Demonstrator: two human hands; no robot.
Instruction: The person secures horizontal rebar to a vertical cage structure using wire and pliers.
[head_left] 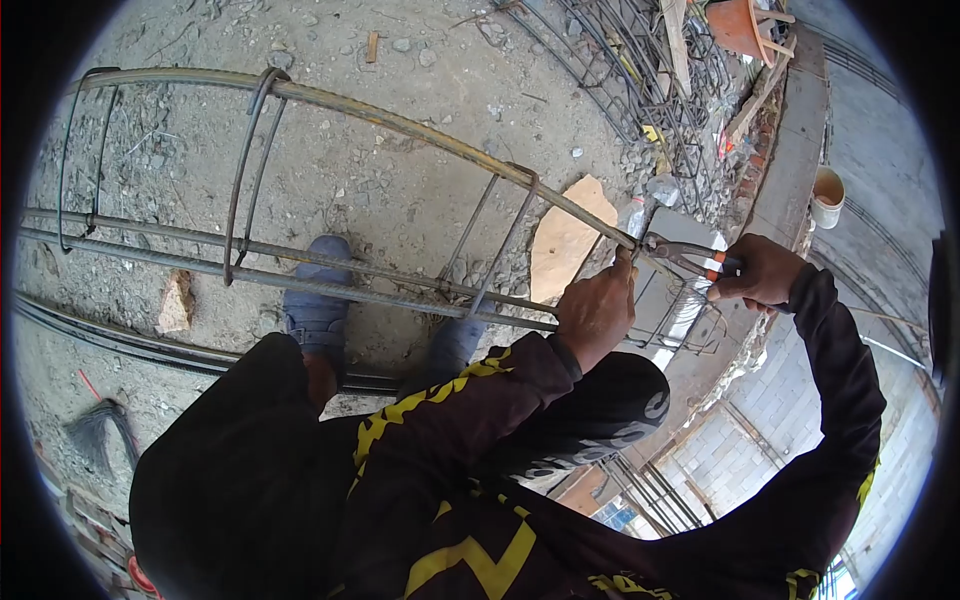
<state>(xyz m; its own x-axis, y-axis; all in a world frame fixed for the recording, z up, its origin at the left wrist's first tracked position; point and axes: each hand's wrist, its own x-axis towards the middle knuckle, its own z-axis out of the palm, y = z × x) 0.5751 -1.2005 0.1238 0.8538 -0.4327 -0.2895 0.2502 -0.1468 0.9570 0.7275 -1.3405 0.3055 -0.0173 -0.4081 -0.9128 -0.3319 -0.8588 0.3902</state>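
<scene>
A long rebar cage [400,122] of ribbed bars with square stirrups runs from the left across to my hands. My right hand [765,272] is closed around the handles of pliers [685,254] with orange and black grips. Their jaws are at the top bar near its right end, by a stirrup. Just left of the jaws, my left hand [598,312] has its fingers pressed together at the cage, its fingertips close to the top bar. What lies between those fingertips is too small to make out.
Stacked rebar cages [620,70] lie at the upper right near an orange wheelbarrow [738,28]. A white bucket [827,198] stands at the right. Loose bars [130,338] and a wire bundle [102,435] lie at the left. Behind the cage is a flat board [572,236].
</scene>
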